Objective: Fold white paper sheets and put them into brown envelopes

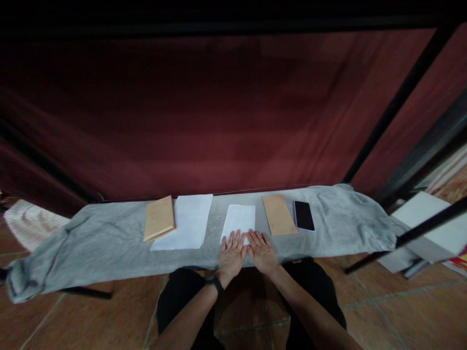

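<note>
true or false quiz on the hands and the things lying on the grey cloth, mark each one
1. The left hand lies flat, fingers on the near end of the middle white sheet. True.
2. The phone lies left of that sheet. False: it lies to the right, beside the brown envelope.
3. A dark band is on the left wrist. True.
4. The right hand grips the phone. False: it lies open by the sheet's near right corner.

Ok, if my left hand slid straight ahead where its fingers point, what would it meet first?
The left hand already has fingertips on the white sheet, so it would slide up that; beyond it only grey cloth, then probably the red curtain.
</note>
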Motion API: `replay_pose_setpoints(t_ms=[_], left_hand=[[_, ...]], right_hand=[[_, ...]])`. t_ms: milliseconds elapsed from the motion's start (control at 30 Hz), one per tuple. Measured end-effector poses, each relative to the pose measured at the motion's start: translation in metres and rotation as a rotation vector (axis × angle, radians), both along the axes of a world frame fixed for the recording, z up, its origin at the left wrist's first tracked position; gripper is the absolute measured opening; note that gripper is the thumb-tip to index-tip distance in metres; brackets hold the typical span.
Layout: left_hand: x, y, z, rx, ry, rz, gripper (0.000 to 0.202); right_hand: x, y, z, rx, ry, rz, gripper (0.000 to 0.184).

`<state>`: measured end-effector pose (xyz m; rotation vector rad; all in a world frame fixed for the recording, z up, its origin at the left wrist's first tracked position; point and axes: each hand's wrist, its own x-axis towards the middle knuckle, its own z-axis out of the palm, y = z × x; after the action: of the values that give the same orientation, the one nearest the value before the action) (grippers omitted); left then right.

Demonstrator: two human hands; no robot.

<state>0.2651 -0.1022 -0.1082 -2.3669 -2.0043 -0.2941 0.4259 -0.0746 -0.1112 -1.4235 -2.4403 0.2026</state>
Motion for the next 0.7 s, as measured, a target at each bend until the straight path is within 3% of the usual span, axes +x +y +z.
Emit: replay_pose_setpoints(t_ms=[367, 533, 700], left_hand=[[0.000, -0.008, 0.003, 0.049, -0.034, -0.040, 0.053], [0.001, -0.007, 0.005, 0.023, -0.051, -0.046, 0.049], [-0.008, 0.012, 0.024, -0.043, -0.080, -0.072, 0.039]], right_hand=[[0.000, -0.011, 0.009, 0.005, -0.008, -0.060, 0.049], [-0.004, 0.010, 0.026, -0.070, 0.043, -0.105, 0.037], [-0.015, 0.043, 0.034, -0.087, 0.062, -0.219, 0.036]])
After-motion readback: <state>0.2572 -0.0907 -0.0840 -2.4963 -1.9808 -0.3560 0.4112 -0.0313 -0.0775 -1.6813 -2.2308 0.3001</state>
